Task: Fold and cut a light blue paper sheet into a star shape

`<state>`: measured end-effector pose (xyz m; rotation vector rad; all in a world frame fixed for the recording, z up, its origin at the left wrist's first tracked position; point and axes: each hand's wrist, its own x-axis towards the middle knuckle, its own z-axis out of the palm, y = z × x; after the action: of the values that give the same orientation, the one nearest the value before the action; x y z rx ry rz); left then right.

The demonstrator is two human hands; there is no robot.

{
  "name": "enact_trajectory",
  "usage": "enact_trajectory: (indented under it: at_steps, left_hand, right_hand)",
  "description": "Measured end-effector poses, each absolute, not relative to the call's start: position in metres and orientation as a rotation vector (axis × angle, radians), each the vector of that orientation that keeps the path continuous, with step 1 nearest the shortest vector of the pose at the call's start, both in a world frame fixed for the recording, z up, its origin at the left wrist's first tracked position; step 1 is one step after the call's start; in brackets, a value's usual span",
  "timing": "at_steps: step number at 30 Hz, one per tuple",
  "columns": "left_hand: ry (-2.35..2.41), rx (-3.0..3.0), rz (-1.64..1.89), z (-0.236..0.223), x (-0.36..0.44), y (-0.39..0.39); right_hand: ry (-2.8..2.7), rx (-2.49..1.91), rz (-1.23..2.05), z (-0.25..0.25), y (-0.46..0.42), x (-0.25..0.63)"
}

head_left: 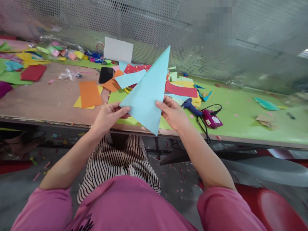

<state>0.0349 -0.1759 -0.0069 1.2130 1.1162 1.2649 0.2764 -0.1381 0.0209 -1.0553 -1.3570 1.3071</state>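
A light blue sheet of paper [148, 93], folded to a tall pointed shape, is held up above the table's front edge. My left hand [110, 115] pinches its left corner, thumb on the near face. On the right edge my right hand [172, 110] grips it, thumb in front and fingers behind. One tip of the paper points up and away, another hangs down toward me. Behind it, partly hidden, lie light blue strips [130, 78], a red strip [181, 89] and orange paper [112, 82].
A blue glue gun [191, 106] and a purple device [211, 118] with a black cable lie right of my hands. Orange paper [90, 93] and a black phone [106, 74] are at the left. A perforated metal panel [154, 29] rises behind the table; a red stool [271, 205] stands below right.
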Motion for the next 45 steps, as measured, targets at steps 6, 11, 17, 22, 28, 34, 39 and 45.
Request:
enact_trajectory:
  at_steps: [6, 11, 17, 22, 28, 34, 39, 45]
  left_hand:
    - [1.142, 1.249, 1.172, 0.004, 0.042, -0.182]
    - [1.14, 1.241, 1.176, 0.005, 0.042, -0.184]
    - [1.124, 1.199, 1.199, 0.002, 0.042, -0.18]
    - [1.11, 1.189, 1.21, -0.001, 0.04, -0.178]
    - [1.149, 1.221, 1.223, -0.006, 0.037, -0.177]
    - [1.163, 1.248, 1.177, -0.014, 0.031, -0.179]
    - [1.16, 1.196, 1.043, -0.015, 0.029, -0.184]
    - [1.191, 1.169, 1.03, -0.013, 0.03, -0.185]
  right_hand:
    - [-1.304, -1.087, 1.27, 0.023, -0.142, 0.272]
    - [-1.259, -1.085, 1.236, 0.019, -0.142, 0.272]
    - [-1.248, -1.08, 1.225, 0.017, -0.146, 0.271]
    - [-1.241, -1.08, 1.253, 0.016, -0.148, 0.269]
    - [-1.24, -1.06, 1.243, 0.015, -0.149, 0.267]
    - [-1.288, -1.031, 1.16, 0.026, -0.144, 0.275]
    - [-1.298, -1.02, 1.114, 0.04, -0.14, 0.286]
    - [-1.332, -1.011, 1.037, 0.055, -0.144, 0.298]
